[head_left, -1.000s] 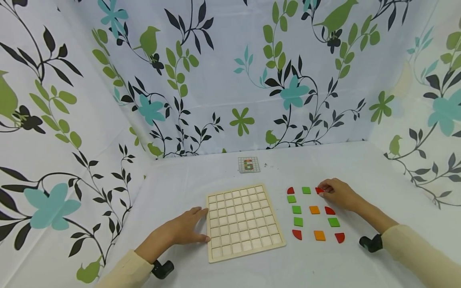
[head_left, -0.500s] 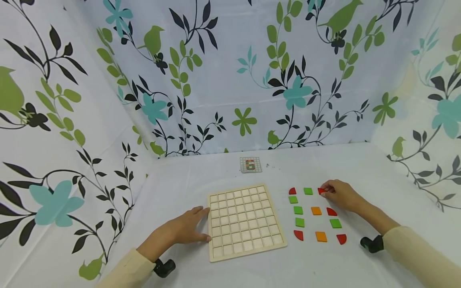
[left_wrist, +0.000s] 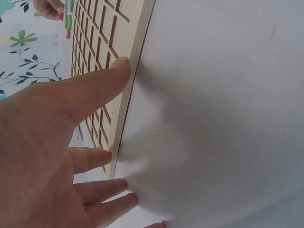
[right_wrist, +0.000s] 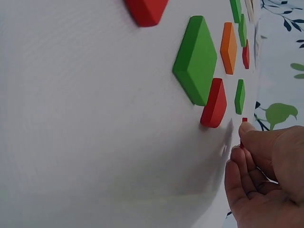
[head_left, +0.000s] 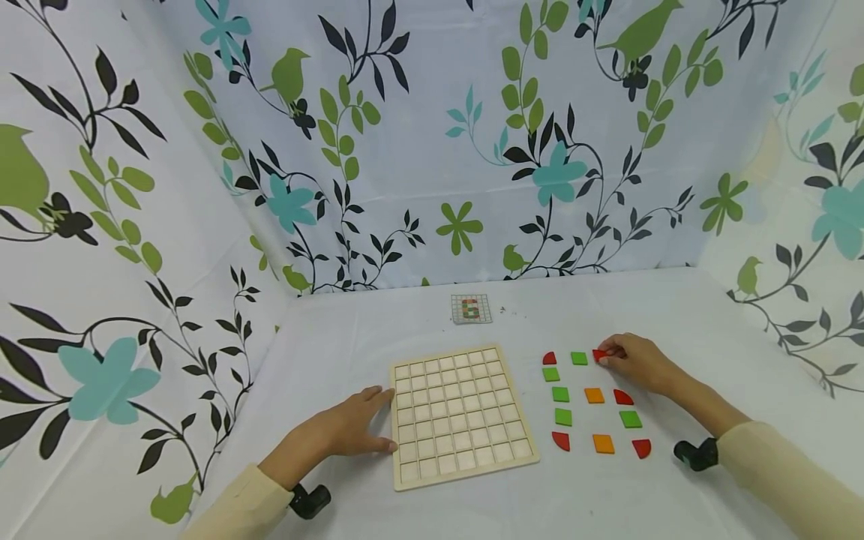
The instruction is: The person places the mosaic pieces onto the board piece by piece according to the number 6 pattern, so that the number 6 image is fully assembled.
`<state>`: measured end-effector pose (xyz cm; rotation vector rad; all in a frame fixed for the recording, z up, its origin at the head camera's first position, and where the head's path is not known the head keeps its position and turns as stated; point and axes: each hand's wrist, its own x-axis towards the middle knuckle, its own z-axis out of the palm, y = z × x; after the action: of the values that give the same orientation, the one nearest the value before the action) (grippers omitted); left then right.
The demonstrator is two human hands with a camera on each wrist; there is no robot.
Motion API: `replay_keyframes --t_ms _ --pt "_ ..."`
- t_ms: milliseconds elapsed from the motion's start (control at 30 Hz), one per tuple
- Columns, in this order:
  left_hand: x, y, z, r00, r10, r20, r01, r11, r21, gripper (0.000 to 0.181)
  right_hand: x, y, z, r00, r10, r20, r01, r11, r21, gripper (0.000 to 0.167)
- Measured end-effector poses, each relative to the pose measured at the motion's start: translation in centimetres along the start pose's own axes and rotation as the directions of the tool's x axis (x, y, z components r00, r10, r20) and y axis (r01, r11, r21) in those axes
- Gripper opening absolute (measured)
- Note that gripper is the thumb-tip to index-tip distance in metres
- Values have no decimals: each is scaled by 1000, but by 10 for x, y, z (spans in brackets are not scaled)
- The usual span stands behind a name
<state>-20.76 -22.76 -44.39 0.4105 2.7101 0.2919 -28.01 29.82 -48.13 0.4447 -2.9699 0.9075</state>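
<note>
A pale wooden grid board (head_left: 466, 474) lies on the white table in front of me. My left hand (head_left: 354, 427) rests at its left side, thumb and a fingertip touching the rim, fingers spread and fairly straight in the left wrist view. On the right, my right hand (head_left: 637, 365) pinches a red quarter-circle tile (head_left: 598, 355) between thumb and fingers; only a small piece of that tile shows in the right wrist view. Around this hand lie a green square tile (head_left: 579, 358), an orange square tile (head_left: 594, 395) and another red quarter-circle tile (head_left: 622, 397).
Several more tiles lie in loose rows right of the board, among them a green square (head_left: 631, 419) and an orange square (head_left: 604, 444). Behind the board sits a small gridded card (head_left: 471, 309) with a coloured figure. A patterned curtain (head_left: 405, 150) surrounds the table.
My right hand has shifted slightly left and up with the red quarter-circle tile, which now sits closer to the green square beside it. The left hand stays at the board's edge.
</note>
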Motion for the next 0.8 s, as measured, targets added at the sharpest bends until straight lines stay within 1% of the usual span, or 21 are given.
replay_keyframes --t_ms 300,433,567,733,800 --pt "0 1 -1 1000 4 -4 -4 1000 -9 101 8 -17 4 999 -51 -9 51 998 25 21" --pt "-2 2 -1 1000 7 -4 -7 1000 -15 100 12 -28 8 999 -53 -8 53 998 36 21" --pt "-2 2 -2 1000 6 -6 -6 1000 -12 99 17 -40 14 999 -39 0 39 998 44 21" --pt "-2 2 -1 1000 2 -5 -2 1000 -11 99 24 -53 21 999 -48 9 47 998 48 22" --pt "-1 2 -1 1000 -4 -2 4 1000 -7 99 26 -59 23 998 -63 15 62 997 48 22"
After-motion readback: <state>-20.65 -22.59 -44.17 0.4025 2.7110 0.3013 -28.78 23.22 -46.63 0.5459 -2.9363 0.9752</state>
